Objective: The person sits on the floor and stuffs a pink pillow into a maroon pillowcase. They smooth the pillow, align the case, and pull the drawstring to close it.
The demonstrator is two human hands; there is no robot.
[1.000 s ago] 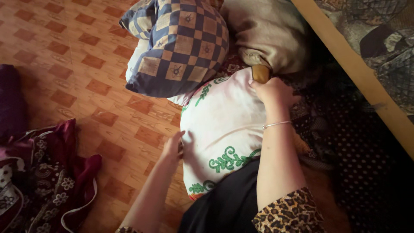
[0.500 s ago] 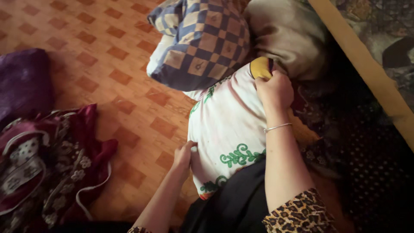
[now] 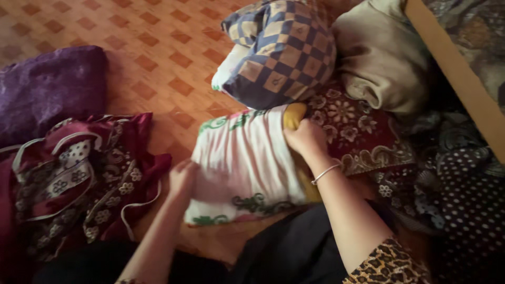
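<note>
2 hands, L hand (image 3: 182,178) & R hand (image 3: 305,138), clench 1 white pillowcase (image 3: 244,163) w/ 1 yellow pillow (image 3: 294,114).

No packages, labels, signs or screens in my view, only cloth goods and patterned floor around my hands, nothing boxed, nothing wrapped, nothing tagged, nothing lit, near or far, left or right.

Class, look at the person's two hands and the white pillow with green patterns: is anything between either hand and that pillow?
Nothing visible is. The left hand grips the white pillow at its left edge, and the right hand clutches its upper right corner, where yellow fabric shows. The checked pillow lies beyond it, out of the way.
</note>
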